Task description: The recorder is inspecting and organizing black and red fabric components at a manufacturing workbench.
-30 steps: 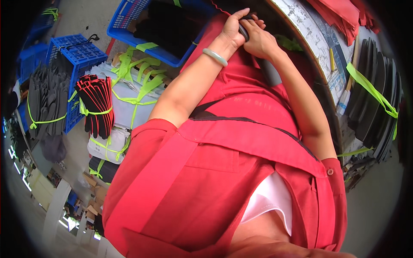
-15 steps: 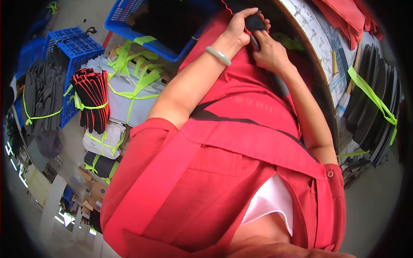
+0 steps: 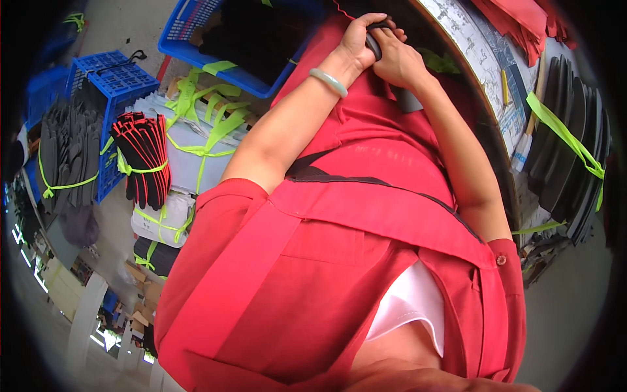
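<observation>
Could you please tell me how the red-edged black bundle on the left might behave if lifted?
The bundle would probably stay together, since a green strap cinches its middle. Its upper ends may flop, as they fan out above the strap.

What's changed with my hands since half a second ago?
Your bare right hand moved up the picture and left, against your bare left hand, covering most of the small, soft black piece between them. No release is visible. The pale green, ring-shaped bangle and tied, red-edged black bundle stayed as they were.
</observation>
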Motion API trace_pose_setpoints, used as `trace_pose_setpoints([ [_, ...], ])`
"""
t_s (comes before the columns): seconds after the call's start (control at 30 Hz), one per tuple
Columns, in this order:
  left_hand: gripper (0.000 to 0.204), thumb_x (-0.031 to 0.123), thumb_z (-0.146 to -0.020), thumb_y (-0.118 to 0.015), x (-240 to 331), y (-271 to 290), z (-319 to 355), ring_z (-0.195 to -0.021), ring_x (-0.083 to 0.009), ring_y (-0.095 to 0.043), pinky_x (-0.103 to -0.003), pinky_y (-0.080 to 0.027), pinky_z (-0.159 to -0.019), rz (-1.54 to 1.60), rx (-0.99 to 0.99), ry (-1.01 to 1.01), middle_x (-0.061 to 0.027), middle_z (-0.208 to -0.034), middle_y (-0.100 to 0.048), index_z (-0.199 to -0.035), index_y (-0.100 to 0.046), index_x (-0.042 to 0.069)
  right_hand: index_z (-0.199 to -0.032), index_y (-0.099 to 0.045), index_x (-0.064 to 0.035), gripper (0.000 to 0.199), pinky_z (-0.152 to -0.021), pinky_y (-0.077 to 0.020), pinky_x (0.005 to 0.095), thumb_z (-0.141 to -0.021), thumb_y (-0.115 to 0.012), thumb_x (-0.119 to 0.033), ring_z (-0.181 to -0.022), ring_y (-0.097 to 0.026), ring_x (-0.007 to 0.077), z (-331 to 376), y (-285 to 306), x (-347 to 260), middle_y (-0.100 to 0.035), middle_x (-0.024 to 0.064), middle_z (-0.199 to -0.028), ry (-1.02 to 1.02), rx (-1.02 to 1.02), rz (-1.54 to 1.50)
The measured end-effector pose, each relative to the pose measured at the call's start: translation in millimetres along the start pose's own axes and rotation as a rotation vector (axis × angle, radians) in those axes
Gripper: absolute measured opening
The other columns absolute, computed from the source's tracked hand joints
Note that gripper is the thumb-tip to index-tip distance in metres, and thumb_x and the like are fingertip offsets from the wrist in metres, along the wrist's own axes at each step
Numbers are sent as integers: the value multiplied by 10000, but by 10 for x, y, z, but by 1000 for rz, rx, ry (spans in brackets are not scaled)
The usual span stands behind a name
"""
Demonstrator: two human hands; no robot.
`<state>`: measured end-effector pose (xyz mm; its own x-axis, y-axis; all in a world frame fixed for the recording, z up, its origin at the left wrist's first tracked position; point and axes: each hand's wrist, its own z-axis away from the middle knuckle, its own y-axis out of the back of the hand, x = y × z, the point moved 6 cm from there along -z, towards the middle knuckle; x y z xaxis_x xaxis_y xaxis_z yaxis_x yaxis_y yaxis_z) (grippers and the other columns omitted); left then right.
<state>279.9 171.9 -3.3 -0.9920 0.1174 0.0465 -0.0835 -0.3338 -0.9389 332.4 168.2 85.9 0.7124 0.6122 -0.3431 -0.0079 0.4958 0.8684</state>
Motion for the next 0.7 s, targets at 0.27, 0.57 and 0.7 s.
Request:
trace_pose_setpoints([
  [0.27, 192, 200, -855, -631, 105, -20, 116, -867, -321, -645, -485, -533, -844, -38, 87, -90, -142, -867, -642, -903, -580, 21, -1213, -479, -77, 524, -827, -501, 488, -704, -570, -159, -995, -602, 413, 459, 59, -115, -541, 153, -1284, 20, 22, -85],
  [0.57, 164, 151, -836, -650, 109, -109, 137, -732, -262, -626, -472, -542, -806, 123, 33, -5, -106, -742, -610, -874, -572, 12, -1294, -459, -122, 627, -821, -506, 480, -693, -602, -230, -995, -606, 394, 390, 93, -151, -483, 148, -1335, 86, 8, -110],
  [0.7, 179, 159, -844, -646, -45, -12, 81, -743, -260, -623, -478, -541, -810, 83, -14, -11, -113, -755, -603, -895, -564, 9, -1248, -477, -141, 552, -810, -508, 487, -709, -584, -187, -978, -610, 398, 302, 95, -121, -532, 109, -1283, 18, 2, -97],
])
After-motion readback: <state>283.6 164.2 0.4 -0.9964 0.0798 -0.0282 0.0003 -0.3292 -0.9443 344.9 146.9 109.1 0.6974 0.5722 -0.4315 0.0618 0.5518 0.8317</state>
